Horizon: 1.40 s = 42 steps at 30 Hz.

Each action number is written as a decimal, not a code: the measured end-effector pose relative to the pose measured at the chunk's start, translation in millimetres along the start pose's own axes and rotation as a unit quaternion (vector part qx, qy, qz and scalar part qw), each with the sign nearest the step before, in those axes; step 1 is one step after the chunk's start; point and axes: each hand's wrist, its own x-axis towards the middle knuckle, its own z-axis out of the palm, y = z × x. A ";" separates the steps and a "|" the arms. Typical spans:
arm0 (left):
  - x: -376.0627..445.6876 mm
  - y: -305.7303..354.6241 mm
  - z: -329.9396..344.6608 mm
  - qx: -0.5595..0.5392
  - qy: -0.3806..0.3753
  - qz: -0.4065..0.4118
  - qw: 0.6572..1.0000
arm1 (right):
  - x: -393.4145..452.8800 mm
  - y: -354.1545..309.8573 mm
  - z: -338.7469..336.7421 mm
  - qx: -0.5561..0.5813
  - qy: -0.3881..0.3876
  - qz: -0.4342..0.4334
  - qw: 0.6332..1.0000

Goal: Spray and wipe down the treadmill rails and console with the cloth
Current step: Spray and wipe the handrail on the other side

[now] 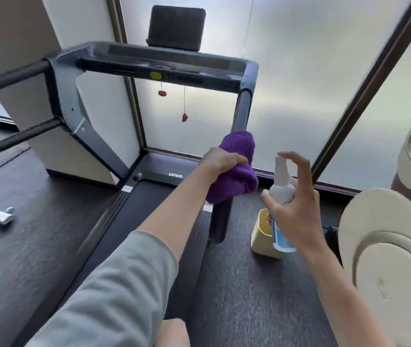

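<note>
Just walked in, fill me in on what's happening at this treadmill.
A person is cleaning the treadmill. The left hand grips a purple cloth wrapped around the right rail. The right hand holds a spray bottle beside it, index finger raised above the nozzle. The console is untouched right now.

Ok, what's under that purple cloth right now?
The purple cloth, gripped by the left hand, wraps the treadmill's right rail. The rail shows above and below; the wrapped stretch is hidden.
</note>
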 end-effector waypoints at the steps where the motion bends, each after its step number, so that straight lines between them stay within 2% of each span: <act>1: -5.8 -1.9 -0.6 -0.010 0.003 -0.005 1.000 | 1.9 -0.6 -0.7 0.001 -0.010 -0.003 1.000; 5: -21.5 -13.0 3.1 -0.001 0.024 -0.007 1.000 | 1.4 -2.0 -5.6 0.009 -0.035 -0.001 0.999; 9: -20.1 -16.7 6.4 0.029 0.060 0.014 0.998 | -6.7 5.7 -19.7 0.009 -0.020 -0.017 1.000; 12: -15.2 -11.5 2.3 0.029 0.034 -0.008 0.999 | -16.2 14.8 -28.6 0.017 -0.028 -0.003 0.999; 16: -5.5 -3.0 -2.6 -0.030 -0.005 -0.034 0.999 | -15.9 27.1 -27.9 0.013 -0.046 0.006 0.999; 19: 9.9 4.8 -0.6 -0.028 -0.006 -0.031 0.999 | -2.0 31.6 -23.2 0.029 -0.044 0.002 0.999; 23: 35.3 21.6 0.3 0.019 0.001 -0.014 1.000 | 19.1 35.7 -18.4 0.041 -0.037 -0.002 0.998; 30: 101.6 41.8 -1.3 -0.059 -0.066 -0.026 0.996 | 68.3 59.2 -5.1 0.025 -0.018 0.020 0.999; 42: 222.1 96.2 6.2 -0.079 -0.091 -0.034 0.992 | 162.7 93.5 20.3 0.011 0.023 0.027 0.999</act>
